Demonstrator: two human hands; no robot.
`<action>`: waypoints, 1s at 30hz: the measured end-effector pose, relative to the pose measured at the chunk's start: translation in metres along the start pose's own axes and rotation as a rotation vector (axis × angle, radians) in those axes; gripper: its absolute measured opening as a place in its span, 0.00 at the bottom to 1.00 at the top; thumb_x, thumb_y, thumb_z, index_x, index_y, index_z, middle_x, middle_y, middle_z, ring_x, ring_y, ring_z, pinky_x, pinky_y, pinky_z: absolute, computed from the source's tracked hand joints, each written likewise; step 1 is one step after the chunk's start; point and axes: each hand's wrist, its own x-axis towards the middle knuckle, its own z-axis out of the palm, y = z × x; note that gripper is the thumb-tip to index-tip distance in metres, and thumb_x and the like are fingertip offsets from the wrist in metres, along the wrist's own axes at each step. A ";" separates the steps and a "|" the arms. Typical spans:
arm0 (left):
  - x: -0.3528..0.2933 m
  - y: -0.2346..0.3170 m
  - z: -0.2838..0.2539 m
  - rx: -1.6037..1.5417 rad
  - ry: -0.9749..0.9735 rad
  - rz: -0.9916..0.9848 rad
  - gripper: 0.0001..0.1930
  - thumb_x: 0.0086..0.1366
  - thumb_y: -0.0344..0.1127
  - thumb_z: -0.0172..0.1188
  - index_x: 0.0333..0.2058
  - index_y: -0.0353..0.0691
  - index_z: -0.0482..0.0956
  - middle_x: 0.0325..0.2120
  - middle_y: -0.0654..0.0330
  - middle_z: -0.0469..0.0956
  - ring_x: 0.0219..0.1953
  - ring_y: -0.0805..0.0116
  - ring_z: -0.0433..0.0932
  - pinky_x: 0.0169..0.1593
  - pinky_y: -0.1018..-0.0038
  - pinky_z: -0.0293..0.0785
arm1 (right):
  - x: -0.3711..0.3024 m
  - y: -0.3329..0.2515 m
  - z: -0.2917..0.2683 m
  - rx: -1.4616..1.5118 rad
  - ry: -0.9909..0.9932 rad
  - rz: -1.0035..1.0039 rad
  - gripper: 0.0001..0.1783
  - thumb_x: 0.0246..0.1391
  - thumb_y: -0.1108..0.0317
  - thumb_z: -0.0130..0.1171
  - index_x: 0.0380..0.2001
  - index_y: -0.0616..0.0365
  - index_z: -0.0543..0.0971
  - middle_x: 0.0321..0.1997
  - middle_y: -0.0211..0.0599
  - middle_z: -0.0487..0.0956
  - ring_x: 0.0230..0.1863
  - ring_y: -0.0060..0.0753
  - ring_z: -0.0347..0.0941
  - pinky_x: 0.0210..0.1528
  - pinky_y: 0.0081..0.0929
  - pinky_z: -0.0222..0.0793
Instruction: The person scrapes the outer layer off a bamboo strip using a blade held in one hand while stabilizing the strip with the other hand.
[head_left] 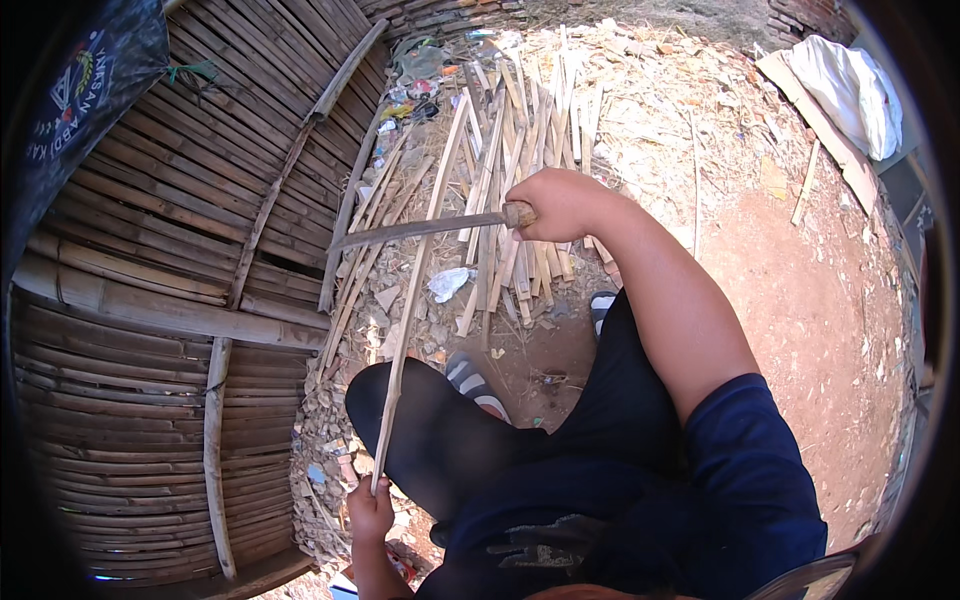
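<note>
My right hand (562,206) is closed round the wooden handle of a machete (400,231). Its long blade points left and crosses the upper part of a bamboo strip (408,322); whether the two touch I cannot tell. Low in the view, my left hand (370,512) is closed on the near end of that strip. From there the strip runs forward past my left knee. Beyond the blade lies a loose pile of split bamboo strips (543,120) on the ground.
A bamboo slat wall (170,220) stands along my left, with thin strips (345,318) lying at its foot. Crumpled white plastic (449,283) rests near my sandalled foot (470,380). A white sack (850,95) is at the far right. Litter and rubble cover the ground ahead.
</note>
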 end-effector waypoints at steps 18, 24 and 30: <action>0.000 -0.001 -0.001 -0.008 -0.003 0.015 0.17 0.72 0.43 0.56 0.31 0.34 0.79 0.13 0.52 0.72 0.16 0.56 0.73 0.25 0.63 0.68 | 0.001 0.001 0.014 0.016 -0.021 -0.160 0.21 0.48 0.52 0.70 0.42 0.52 0.83 0.37 0.49 0.83 0.43 0.56 0.80 0.46 0.47 0.74; 0.002 0.000 -0.003 0.019 -0.022 0.007 0.17 0.72 0.44 0.56 0.31 0.35 0.80 0.13 0.51 0.72 0.16 0.55 0.73 0.25 0.63 0.68 | 0.010 0.047 0.020 0.078 0.457 0.109 0.24 0.50 0.51 0.70 0.44 0.57 0.82 0.38 0.51 0.83 0.43 0.56 0.80 0.47 0.44 0.74; 0.001 -0.003 0.003 -0.026 -0.009 0.003 0.17 0.72 0.43 0.56 0.31 0.34 0.80 0.13 0.52 0.72 0.16 0.57 0.72 0.25 0.63 0.68 | -0.003 -0.019 0.012 -0.029 -0.121 -0.087 0.27 0.50 0.54 0.69 0.50 0.55 0.81 0.45 0.50 0.82 0.50 0.54 0.78 0.53 0.45 0.73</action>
